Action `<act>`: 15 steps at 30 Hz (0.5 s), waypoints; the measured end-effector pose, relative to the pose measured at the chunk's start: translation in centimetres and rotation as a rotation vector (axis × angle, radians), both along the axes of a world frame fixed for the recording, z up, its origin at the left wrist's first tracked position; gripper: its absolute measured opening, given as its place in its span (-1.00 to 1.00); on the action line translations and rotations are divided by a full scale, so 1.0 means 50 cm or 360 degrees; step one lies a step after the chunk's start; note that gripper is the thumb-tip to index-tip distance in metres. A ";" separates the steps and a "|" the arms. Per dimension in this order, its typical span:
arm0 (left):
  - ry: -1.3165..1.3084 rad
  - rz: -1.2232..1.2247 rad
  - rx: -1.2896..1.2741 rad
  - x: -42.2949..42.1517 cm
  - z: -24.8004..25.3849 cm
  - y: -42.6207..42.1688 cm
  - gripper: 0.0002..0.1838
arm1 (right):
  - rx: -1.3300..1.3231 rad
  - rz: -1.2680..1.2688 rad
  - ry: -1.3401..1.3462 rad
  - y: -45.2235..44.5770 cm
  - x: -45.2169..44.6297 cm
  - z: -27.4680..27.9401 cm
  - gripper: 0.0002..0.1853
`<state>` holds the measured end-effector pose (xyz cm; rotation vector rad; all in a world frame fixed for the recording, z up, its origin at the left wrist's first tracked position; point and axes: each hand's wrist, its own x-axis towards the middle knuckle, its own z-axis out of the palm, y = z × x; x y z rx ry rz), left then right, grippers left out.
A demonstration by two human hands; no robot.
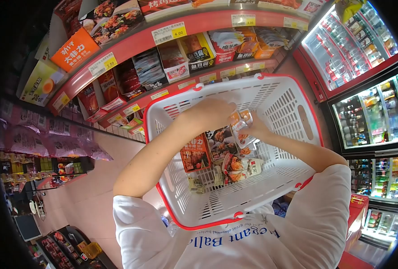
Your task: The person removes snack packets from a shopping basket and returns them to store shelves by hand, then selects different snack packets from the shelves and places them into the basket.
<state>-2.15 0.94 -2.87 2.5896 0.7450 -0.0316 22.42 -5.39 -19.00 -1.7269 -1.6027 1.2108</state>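
A white shopping basket (314, 167) with a red rim is in front of my chest, and both my hands are inside it. My right hand (258, 127) is closed on the side of a small orange-and-clear snack packet (241, 120). Close to that packet's upper left is my left hand (217, 110), smeared by motion, its fingers not clear. Below them in the basket lie an orange-red snack packet (195, 154), a dark packet with a food picture (222, 142), a red-and-white snack bag (241, 168) and a small pale packet (196, 184).
Red-edged shelves (131, 47) of boxed snacks with price tags curve along the basket's far side. Lit drink fridges (372, 110) stand on the right. Purple bags (42, 130) hang at left above the pinkish floor (91, 179). A dark display rack (69, 249) is at lower left.
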 end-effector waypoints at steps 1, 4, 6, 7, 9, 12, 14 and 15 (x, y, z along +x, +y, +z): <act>0.0007 0.0011 -0.0008 0.000 0.002 0.000 -0.58 | 0.0045 -0.0031 0.0036 -0.001 -0.001 -0.006 -0.11; 0.0040 0.0015 -0.0018 0.000 0.004 -0.002 -0.58 | -0.0170 0.0056 0.0061 0.030 0.015 -0.010 -0.17; 0.0090 0.0023 -0.0038 0.002 0.013 -0.002 -0.57 | -0.0379 0.0039 0.0225 0.042 0.005 0.050 -0.19; 0.0138 0.0026 -0.0051 0.003 0.016 -0.002 -0.57 | -0.0581 0.0017 0.0388 0.047 0.001 0.081 -0.21; 0.0040 0.0031 -0.0001 0.000 0.000 0.000 -0.58 | -0.0601 0.0159 0.0345 0.060 0.007 0.105 -0.23; -0.0114 0.0066 0.0062 -0.003 0.008 -0.004 -0.61 | -0.0668 0.0396 0.0132 0.082 0.021 0.121 -0.23; -0.0166 0.0090 0.0081 -0.003 0.011 -0.004 -0.63 | -0.0708 0.0485 -0.0032 0.092 0.026 0.142 -0.23; -0.0213 0.0131 0.0092 -0.003 0.008 -0.001 -0.65 | -0.0722 0.0624 -0.0173 0.094 0.030 0.165 -0.22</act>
